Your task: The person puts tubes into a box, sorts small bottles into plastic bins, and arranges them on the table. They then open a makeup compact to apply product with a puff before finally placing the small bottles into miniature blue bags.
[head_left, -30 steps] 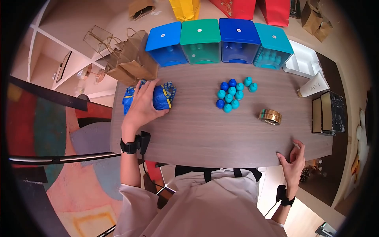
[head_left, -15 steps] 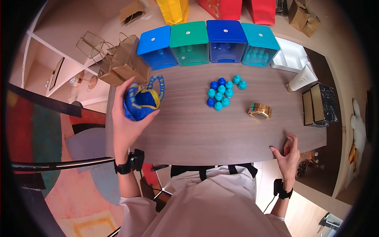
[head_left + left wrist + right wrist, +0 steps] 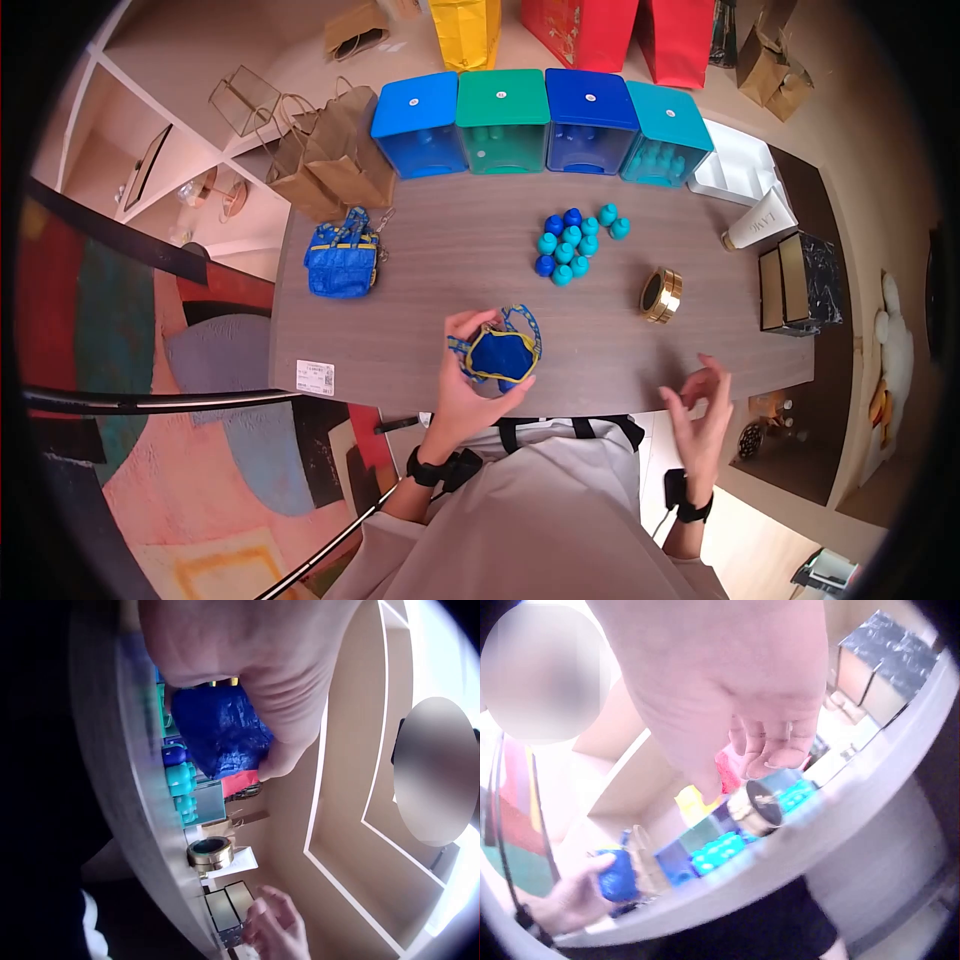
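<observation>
My left hand (image 3: 474, 392) grips a small blue bag (image 3: 503, 357) with yellow trim near the table's front edge, its mouth facing up. The left wrist view shows the bag's blue side (image 3: 219, 731) between thumb and fingers. A second blue bag (image 3: 341, 264) lies at the table's left. My right hand (image 3: 699, 420) is held at the front right, fingers loosely bent, holding nothing. Several teal bottles (image 3: 564, 252) and some dark blue bottles (image 3: 545, 265) stand in a cluster mid-table. A gold round object (image 3: 661, 295) stands to their right.
Four lidded boxes, among them a green one (image 3: 503, 122), line the back. Brown paper bags (image 3: 347, 150) stand at the back left. On the right are a white tray (image 3: 733, 165), a white tube (image 3: 762, 218) and a black marbled box (image 3: 808, 284). A label (image 3: 315, 378) lies front left.
My left hand has carried a blue bag from the left side to the front middle, uncovering the second bag and the label. The right hand has shifted slightly, its fingers spread wider.
</observation>
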Demonstrator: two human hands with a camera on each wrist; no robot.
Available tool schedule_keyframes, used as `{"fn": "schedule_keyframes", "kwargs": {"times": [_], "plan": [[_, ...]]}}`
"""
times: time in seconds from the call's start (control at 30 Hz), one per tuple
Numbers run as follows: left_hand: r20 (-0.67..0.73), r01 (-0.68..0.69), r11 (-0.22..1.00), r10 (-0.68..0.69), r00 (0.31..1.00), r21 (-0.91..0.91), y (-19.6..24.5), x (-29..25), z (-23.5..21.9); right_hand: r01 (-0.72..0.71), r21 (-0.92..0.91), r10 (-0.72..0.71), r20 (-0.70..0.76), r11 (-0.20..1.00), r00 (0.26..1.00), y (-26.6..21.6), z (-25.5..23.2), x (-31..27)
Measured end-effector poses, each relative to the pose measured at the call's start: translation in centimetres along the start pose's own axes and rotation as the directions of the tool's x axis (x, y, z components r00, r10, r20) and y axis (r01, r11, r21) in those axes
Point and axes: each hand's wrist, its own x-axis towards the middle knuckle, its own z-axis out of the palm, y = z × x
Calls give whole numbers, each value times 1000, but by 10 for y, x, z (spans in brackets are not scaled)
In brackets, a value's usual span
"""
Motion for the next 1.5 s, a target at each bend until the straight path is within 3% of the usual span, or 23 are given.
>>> {"fn": "schedule_keyframes", "kwargs": {"times": [0.1, 0.17, 0.2, 0.27, 0.33, 0.4, 0.47, 0.6, 0.63, 0.7, 0.77, 0.83, 0.9, 0.97, 1.03, 1.1, 1.17, 1.23, 1.3, 1.33, 1.37, 1.43, 1.5], "plan": [[26, 48, 999, -48, 999, -6, -7, -5, 5, 156, 208, -182, 111, 966, 977, -61, 29, 3], [54, -3, 998, -1, 999, 70, -9, -5, 4, 437, 121, -453, 240, 891, 858, -104, 45, 28], [54, 15, 998, -18, 998, 55, -10, -5, 5, 494, 81, -494, 299, 866, 816, -120, 57, 38], [66, 18, 1000, -18, 998, -2, -15, -6, 6, 549, 36, -522, 368, 835, 769, -139, 79, 48], [86, 20, 1000, -20, 996, -2, -17, -5, 3, 654, -51, -500, 602, 755, 623, -144, 100, 56], [68, -9, 997, 14, 998, -76, -37, -12, 9, 680, -71, -492, 636, 730, 595, -148, 110, 57], [79, 54, 988, -43, 996, -146, -36, -14, 9, 710, -46, -508, 666, 702, 546, -150, 109, 63], [106, 184, 960, -165, 981, -210, -30, 0, 7, 655, 58, -535, 634, 753, 559, -145, 97, 78], [90, 210, 954, -195, 977, -212, -31, 3, 8, 631, 101, -568, 561, 769, 602, -141, 90, 79], [63, 146, 968, -136, 989, -204, -33, 17, 10, 601, 134, -581, 488, 788, 652, -134, 75, 81], [53, 69, 997, -67, 996, -34, -24, 34, 3, 505, -54, -450, 380, 862, 808, -129, 55, 81], [69, 41, 999, -39, 997, -22, -27, 45, 1, 476, -143, -406, 351, 867, 844, -108, 45, 80], [69, 53, 998, -52, 996, -18, -30, 51, -1, 151, -272, -105, 174, 950, 979, -94, 41, 78], [95, 74, 997, -73, 993, -3, -32, 54, -2, 113, -306, -61, 175, 945, 983, -74, 35, 78], [79, 104, 994, -101, 992, -39, -32, 56, -3, 19, -111, 3, 200, 994, 980, -54, 35, 73], [93, 89, 995, -84, 992, -41, -35, 56, -3, 62, -149, -26, 228, 987, 973, -36, 35, 70], [104, 68, 997, -64, 992, -39, -37, 56, -3, -83, 114, 61, 178, 990, 982, -23, 41, 70], [98, 79, 996, -76, 992, -34, -37, 55, -3, -111, 181, 89, 126, 977, 988, -22, 40, 85], [98, 73, 997, -70, 993, -27, -37, 55, -4, -101, -95, 115, 167, 990, 979, -34, 29, 111], [98, 67, 997, -63, 993, -29, -36, 56, -4, 44, -175, -15, 166, 984, 986, -33, 28, 127], [99, 67, 998, -65, 993, -21, -36, 56, -3, 42, -168, -14, 167, 985, 986, -34, 26, 141], [93, 53, 999, -52, 994, -5, -35, 57, -3, 213, -449, -112, 241, 868, 964, -35, 24, 164], [96, 58, 998, -59, 994, 6, -35, 56, -3, 242, -501, -138, 235, 831, 962, -30, 30, 180]]}}
